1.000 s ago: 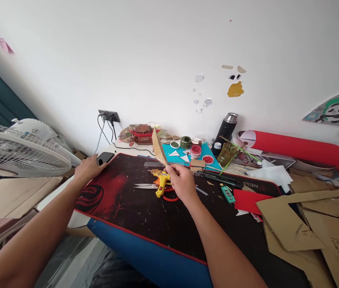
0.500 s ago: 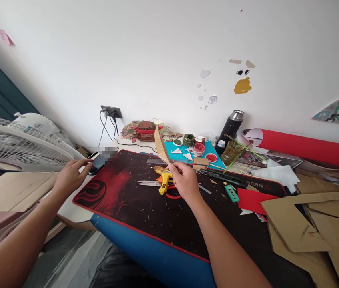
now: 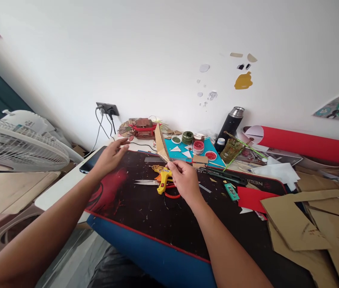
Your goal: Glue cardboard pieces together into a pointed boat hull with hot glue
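Observation:
My right hand pinches the lower end of a curved, pointed cardboard piece, which stands up above the mat. Just below that hand, a yellow hot glue gun lies on a pair of scissors with red handles. My left hand is held over the left part of the dark desk mat, its fingers apart and nothing in them. Near its wrist, a phone lies on the white table at the left, partly hidden by my arm.
Paint jars and white paper triangles sit on a blue sheet. Behind them stands a black thermos. Cardboard scraps are piled at the right, beside red paper. A white fan stands at the left.
My left hand first rested at the phone, whose screen lit up, then left it and moved right over the mat. My right hand keeps the cardboard piece in about the same place.

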The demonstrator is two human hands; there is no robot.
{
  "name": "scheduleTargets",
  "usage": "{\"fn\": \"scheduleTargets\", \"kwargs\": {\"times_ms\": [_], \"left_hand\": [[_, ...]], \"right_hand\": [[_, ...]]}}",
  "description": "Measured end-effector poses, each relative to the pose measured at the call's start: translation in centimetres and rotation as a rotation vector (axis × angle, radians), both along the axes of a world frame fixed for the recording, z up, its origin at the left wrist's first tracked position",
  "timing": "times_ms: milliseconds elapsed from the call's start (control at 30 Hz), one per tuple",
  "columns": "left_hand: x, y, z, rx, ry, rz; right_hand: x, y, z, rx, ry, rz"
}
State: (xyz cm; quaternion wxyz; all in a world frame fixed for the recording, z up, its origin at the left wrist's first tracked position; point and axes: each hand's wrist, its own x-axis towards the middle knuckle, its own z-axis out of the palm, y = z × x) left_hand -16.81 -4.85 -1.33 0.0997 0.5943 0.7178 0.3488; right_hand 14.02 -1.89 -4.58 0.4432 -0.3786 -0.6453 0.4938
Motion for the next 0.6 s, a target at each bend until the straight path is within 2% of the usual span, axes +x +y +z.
{"fn": "scheduleTargets", "kwargs": {"times_ms": [133, 233, 333, 433, 600], "left_hand": [[6.0, 2.1, 0.8, -0.019, -0.735, -0.161], [8.8, 4.4, 0.7, -0.123, -1.093, -0.251], [10.5, 6.0, 0.7, -0.126, -1.225, -0.324], [11.6, 6.6, 0.6, -0.100, -1.280, -0.373], [12.3, 6.1, -0.3, -0.060, -1.363, -0.323]], "right_hand": [[0.1, 0.0, 0.0, 0.024, -0.015, -0.026], [0.3, 0.0, 0.2, 0.040, -0.033, -0.049], [0.5, -0.1, 0.5, 0.053, -0.055, -0.065], [0.6, -0.1, 0.6, 0.086, -0.076, -0.085], [0.5, -0.1, 0.5, 0.177, -0.149, -0.088]]}}
